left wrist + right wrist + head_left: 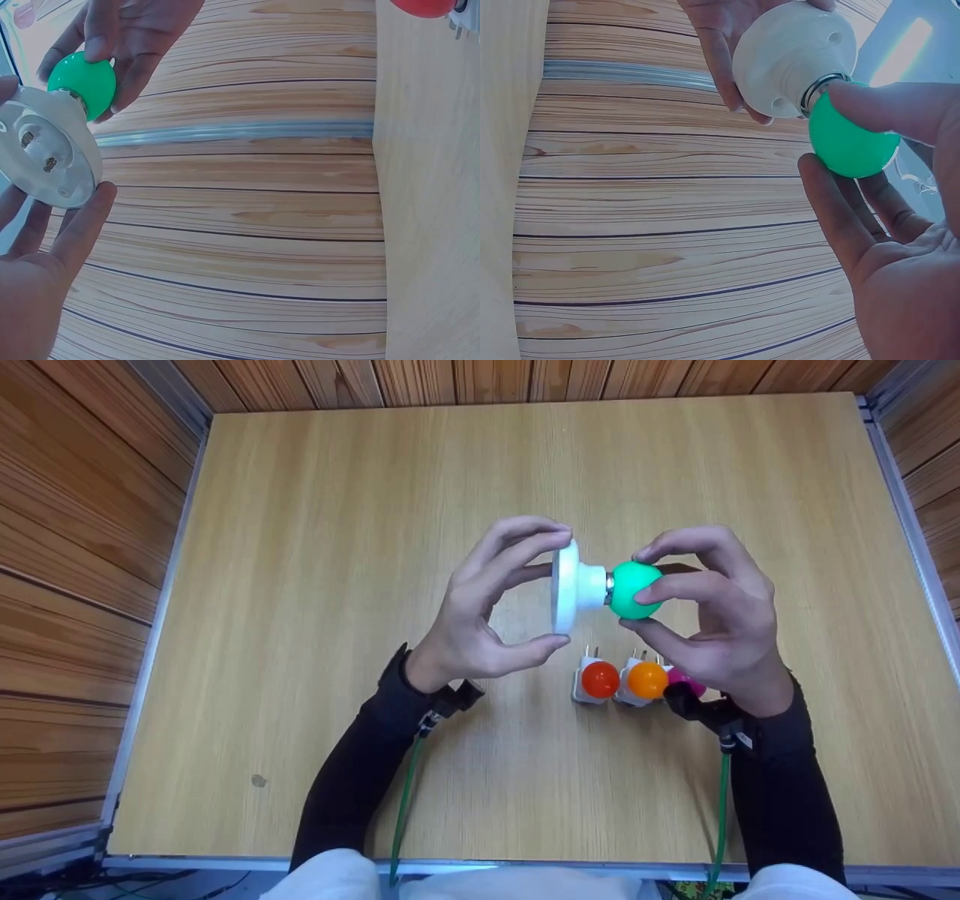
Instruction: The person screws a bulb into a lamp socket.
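Observation:
My left hand point(491, 600) holds a white round lamp holder point(566, 586) by its rim, thumb below and fingers above. Its flat back, with two metal contacts, shows in the left wrist view. With thumb and fingertips, my right hand point(716, 615) grips a green light bulb point(634, 589). The bulb's metal base sits at the mouth of the lamp holder, with a strip of metal still showing between them. Both are held in the air above the table, the bulb pointing right in the head view.
Below the hands, a red bulb point(600, 680), an orange bulb point(647, 680) and a magenta bulb point(686, 681) stand in a row on the wooden table point(360, 547), in white plug-in sockets with metal prongs. The right wrist partly covers the magenta one. Green cables point(405, 802) run from the wrists.

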`<move>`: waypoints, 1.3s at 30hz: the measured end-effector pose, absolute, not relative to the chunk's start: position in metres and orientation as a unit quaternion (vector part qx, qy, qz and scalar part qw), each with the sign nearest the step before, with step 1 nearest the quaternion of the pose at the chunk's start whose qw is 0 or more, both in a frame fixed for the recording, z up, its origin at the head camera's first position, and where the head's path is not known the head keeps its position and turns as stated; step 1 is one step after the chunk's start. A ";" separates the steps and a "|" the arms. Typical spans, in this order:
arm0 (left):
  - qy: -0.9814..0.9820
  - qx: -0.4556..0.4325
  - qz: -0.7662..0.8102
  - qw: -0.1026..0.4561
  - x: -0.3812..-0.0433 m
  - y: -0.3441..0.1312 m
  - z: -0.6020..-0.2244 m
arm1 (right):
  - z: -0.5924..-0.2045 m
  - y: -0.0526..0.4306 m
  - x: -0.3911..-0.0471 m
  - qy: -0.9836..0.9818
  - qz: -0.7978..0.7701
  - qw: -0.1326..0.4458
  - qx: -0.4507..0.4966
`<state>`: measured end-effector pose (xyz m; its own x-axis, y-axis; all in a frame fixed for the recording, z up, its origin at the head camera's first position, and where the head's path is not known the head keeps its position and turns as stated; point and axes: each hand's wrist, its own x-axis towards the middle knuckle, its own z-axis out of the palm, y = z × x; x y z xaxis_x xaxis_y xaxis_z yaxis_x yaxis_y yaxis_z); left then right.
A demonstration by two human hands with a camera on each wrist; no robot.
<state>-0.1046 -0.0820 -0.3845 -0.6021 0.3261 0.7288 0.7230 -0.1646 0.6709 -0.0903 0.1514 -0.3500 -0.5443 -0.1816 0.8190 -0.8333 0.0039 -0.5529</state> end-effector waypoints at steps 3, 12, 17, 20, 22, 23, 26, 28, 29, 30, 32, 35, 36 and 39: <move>-0.627 -0.420 -0.636 0.160 -0.105 -0.082 -0.385 | -0.350 0.152 -0.091 -0.653 0.591 0.269 0.390; -0.633 -0.422 -0.628 0.164 -0.105 -0.083 -0.385 | -0.353 0.158 -0.092 -0.649 0.631 0.202 0.374; -0.631 -0.427 -0.623 0.177 -0.105 -0.082 -0.384 | -0.355 0.160 -0.092 -0.658 0.644 0.172 0.351; -0.632 -0.429 -0.619 0.184 -0.105 -0.082 -0.384 | -0.356 0.162 -0.093 -0.668 0.640 0.167 0.340; -0.634 -0.431 -0.615 0.187 -0.105 -0.082 -0.383 | -0.357 0.163 -0.094 -0.678 0.634 0.168 0.333; -0.634 -0.432 -0.613 0.188 -0.105 -0.082 -0.383 | -0.357 0.164 -0.094 -0.683 0.630 0.168 0.331; -0.634 -0.433 -0.611 0.190 -0.105 -0.081 -0.383 | -0.359 0.166 -0.095 -0.695 0.618 0.170 0.324; -0.633 -0.434 -0.612 0.191 -0.104 -0.081 -0.383 | -0.359 0.167 -0.096 -0.700 0.614 0.171 0.322; -0.633 -0.434 -0.612 0.191 -0.104 -0.081 -0.383 | -0.360 0.167 -0.096 -0.702 0.612 0.171 0.321; -0.633 -0.433 -0.612 0.191 -0.104 -0.081 -0.383 | -0.360 0.167 -0.096 -0.704 0.610 0.171 0.319; -0.634 -0.432 -0.614 0.188 -0.104 -0.080 -0.383 | -0.360 0.168 -0.096 -0.708 0.607 0.171 0.318; -0.636 -0.428 -0.615 0.183 -0.104 -0.081 -0.384 | -0.361 0.168 -0.096 -0.713 0.601 0.169 0.320; -0.637 -0.426 -0.617 0.182 -0.104 -0.081 -0.384 | -0.361 0.168 -0.096 -0.714 0.599 0.167 0.321; -0.635 -0.423 -0.621 0.179 -0.104 -0.081 -0.383 | -0.362 0.168 -0.097 -0.714 0.598 0.163 0.326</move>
<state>-0.1038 -0.0809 -0.3832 -0.5784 0.3137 0.7530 0.7595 -0.1297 0.6374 -0.0973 0.1680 -0.3615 -0.7345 -0.2699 0.6227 -0.6602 0.0718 -0.7476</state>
